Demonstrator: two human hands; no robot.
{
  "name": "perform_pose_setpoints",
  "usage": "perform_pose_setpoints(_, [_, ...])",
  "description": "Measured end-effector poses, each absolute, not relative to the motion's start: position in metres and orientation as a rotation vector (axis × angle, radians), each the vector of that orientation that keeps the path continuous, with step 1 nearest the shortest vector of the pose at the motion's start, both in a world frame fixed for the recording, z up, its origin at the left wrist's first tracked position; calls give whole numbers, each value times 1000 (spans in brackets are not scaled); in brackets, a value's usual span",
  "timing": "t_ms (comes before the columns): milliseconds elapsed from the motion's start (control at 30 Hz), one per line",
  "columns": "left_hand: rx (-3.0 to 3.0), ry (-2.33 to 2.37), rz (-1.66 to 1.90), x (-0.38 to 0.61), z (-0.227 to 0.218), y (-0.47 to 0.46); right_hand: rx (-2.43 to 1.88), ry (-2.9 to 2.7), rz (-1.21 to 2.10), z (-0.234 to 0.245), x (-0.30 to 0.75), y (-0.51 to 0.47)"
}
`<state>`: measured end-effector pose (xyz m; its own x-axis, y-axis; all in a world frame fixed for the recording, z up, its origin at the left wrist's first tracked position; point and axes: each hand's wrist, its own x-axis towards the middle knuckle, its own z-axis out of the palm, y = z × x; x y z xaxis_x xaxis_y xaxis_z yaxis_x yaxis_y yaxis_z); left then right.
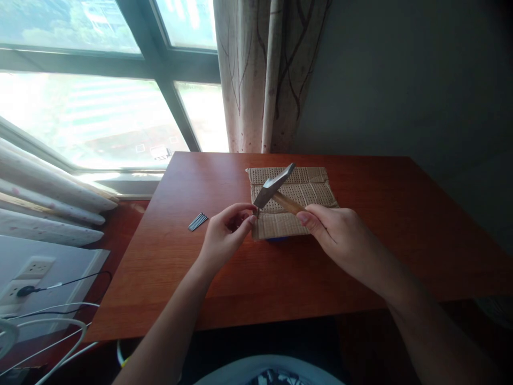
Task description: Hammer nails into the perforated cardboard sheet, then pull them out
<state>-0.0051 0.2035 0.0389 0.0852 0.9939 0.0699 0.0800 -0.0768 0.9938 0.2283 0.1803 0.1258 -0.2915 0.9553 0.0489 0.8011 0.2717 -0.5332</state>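
Note:
My right hand point(336, 230) grips the wooden handle of a hammer point(274, 185), whose metal head hangs just over the left edge of a cardboard sheet point(308, 187) full of small holes. My left hand point(226, 232) pinches a nail point(255, 214) upright at that edge, right under the hammer head. The nail is thin and mostly hidden by my fingertips. A small bundle of loose nails point(197, 221) lies on the reddish-brown table point(280, 278), to the left of my left hand.
The table stands against a window point(92, 107) with a patterned curtain point(268, 75) at its far edge. To the left are rolled fabric point(44, 203), a wall socket point(24, 278) with a plug and white cables point(52, 331). A grey wall lies to the right.

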Motion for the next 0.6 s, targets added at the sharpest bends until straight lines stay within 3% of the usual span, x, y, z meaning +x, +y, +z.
perform_pose_setpoints(300, [1137, 1075, 902, -6, 39, 203, -1586, -2208, 558, 127, 227, 180])
perform_pose_setpoints(600, [1043, 1069, 900, -1, 41, 201, -1533, -2193, 505, 136, 227, 180])
